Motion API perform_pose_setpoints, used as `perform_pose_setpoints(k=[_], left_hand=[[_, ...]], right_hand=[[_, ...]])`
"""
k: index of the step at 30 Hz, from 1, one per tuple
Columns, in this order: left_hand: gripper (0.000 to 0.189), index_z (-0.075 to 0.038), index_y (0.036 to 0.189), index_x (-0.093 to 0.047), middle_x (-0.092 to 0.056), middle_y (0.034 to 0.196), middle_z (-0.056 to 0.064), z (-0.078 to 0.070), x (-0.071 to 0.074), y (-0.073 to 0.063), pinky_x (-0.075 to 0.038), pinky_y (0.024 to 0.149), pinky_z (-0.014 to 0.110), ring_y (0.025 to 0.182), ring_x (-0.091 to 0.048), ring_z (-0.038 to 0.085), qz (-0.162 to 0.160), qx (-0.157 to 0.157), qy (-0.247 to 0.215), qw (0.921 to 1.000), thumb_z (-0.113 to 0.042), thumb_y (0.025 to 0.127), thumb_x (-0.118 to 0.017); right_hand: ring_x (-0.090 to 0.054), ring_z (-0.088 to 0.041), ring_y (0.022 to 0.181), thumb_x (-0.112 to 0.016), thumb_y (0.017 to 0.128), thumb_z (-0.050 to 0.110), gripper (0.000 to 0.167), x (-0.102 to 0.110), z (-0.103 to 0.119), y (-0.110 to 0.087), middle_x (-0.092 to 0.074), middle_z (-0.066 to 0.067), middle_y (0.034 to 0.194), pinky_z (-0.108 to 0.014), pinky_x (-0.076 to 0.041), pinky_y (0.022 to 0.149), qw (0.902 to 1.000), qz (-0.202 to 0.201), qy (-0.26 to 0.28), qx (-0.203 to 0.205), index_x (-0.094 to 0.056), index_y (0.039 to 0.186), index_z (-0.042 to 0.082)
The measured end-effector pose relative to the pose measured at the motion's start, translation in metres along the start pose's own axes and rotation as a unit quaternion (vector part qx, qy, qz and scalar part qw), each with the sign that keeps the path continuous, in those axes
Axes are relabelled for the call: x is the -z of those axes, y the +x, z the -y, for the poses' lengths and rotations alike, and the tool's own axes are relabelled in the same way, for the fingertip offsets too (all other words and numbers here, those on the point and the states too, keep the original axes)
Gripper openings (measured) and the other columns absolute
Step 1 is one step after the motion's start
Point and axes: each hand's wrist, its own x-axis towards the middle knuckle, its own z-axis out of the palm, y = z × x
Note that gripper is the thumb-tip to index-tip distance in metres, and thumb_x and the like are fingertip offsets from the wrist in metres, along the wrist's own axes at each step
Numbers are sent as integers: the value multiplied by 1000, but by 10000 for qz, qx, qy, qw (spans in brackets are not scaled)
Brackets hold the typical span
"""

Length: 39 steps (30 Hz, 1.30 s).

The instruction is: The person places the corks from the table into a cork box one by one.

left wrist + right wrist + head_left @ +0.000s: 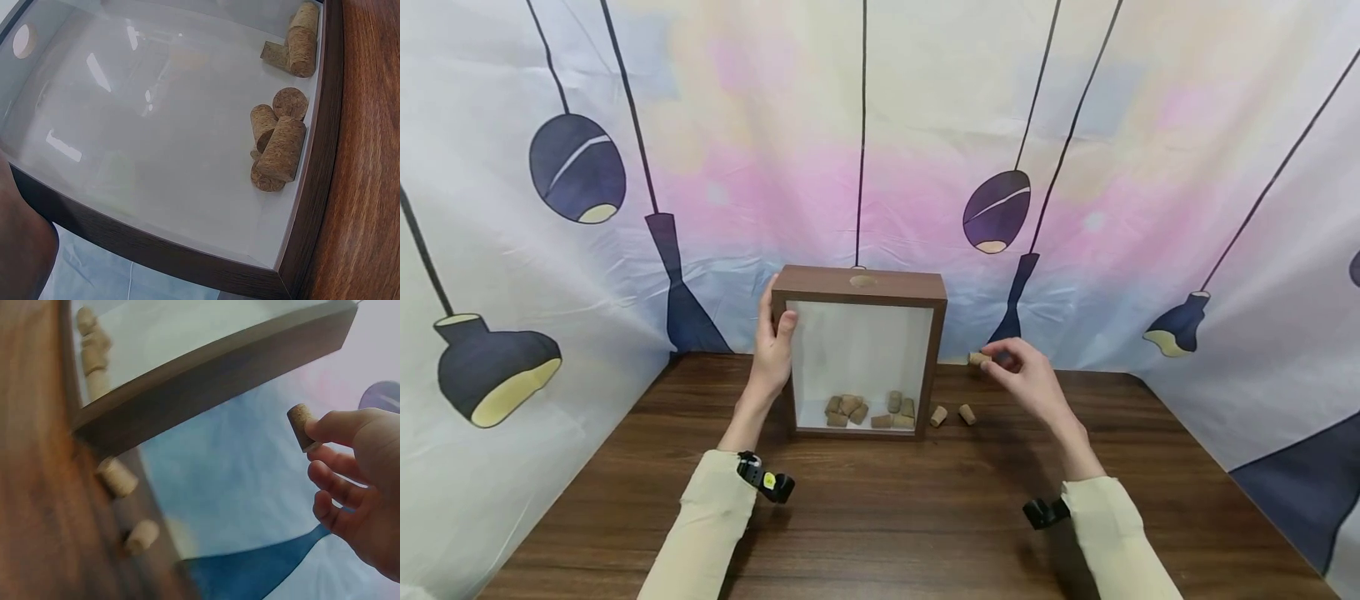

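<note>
A brown wooden shadow box [936, 367] with a clear front stands upright on the table. Several corks [284, 150] lie in two clusters at its bottom, behind the front pane. A round hole [863, 282] is cut in its top. My left hand [772, 354] grips the box's left side, thumb on the front edge and fingers round behind. To the right of the box, my right hand [1026, 375] pinches a cork [300, 427] between thumb and fingertips, above the table. Two loose corks [938, 416] rest on the table near the box's lower right corner.
The dark wooden table [880, 517] reaches back to a hanging cloth [790, 167] printed with lamps. Cloth also closes off the left and right sides. Each wrist wears a small black camera [1047, 512].
</note>
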Motion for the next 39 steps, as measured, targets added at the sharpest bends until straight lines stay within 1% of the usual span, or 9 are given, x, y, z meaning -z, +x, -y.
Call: perform_pose_setpoints(k=[1,2,7,10,11,19,25,33,39], left_hand=[[69,-14,160,-13,-3,168,9,0,0,0,-22,111,46,143,-20,24,-9,-17,-3,10000,-40,105,-45],[70,-13,160,-13,-3,168,9,0,0,0,-22,112,46,147,-14,22,-15,-22,15,10000,-41,105,-45],[70,-12,160,-14,-5,167,11,0,0,1,-23,110,46,144,-19,23,-34,-70,20,10000,-40,105,-46],[69,-12,160,-15,-7,167,12,0,0,1,-18,117,51,150,-14,25,-53,-123,15,9999,-40,105,-46],[69,-12,160,-14,-7,167,11,0,0,1,-15,119,52,153,-6,24,-43,-141,10,9999,-40,105,-45],[71,-11,160,-15,-7,167,12,1,0,1,-14,120,55,154,-4,26,-67,-185,-6,9998,-42,104,-46],[71,-11,160,-14,-6,167,12,2,1,1,-15,119,54,153,-5,26,-49,-157,-1,9999,-40,105,-47],[67,-12,160,-13,-4,167,11,1,1,1,-23,110,45,144,-20,25,-27,-83,52,9999,-38,106,-44],[69,-8,160,-13,-2,167,14,1,1,1,-18,117,54,152,-7,28,-10,-97,71,9999,-38,106,-44]], right_hand=[[-56,-12,76,-71,94,20,20,2,4,4,-65,-7,99,-23,-46,64,10000,-40,13,50,-71,112,11],[-56,-12,76,-71,94,20,20,4,9,7,-65,-7,99,-23,-46,64,9999,-70,34,77,-71,112,11],[-55,-11,74,-73,92,20,19,16,28,25,-64,-7,97,-22,-44,63,9989,-302,-69,342,-72,110,12],[-54,-10,71,-72,93,19,19,23,40,33,-62,-5,93,-22,-44,62,9979,-385,-107,508,-72,110,12],[-54,-10,71,-72,93,19,19,25,45,36,-62,-5,93,-22,-43,62,9976,-405,-99,560,-72,111,11],[-56,-11,75,-72,93,19,19,35,74,53,-65,-7,102,-20,-44,66,9950,-513,-77,848,-72,111,11],[-58,-15,78,-71,94,20,20,34,93,64,-64,-6,102,-24,-47,66,9943,-379,-146,987,-71,112,13],[-58,-16,77,-71,92,13,15,25,126,83,-65,-7,99,-26,-48,71,9867,-115,-192,1609,-73,107,10],[-59,-17,78,-71,92,11,14,11,146,96,-66,-8,104,-30,-47,71,9811,211,-405,1879,-72,106,8]])
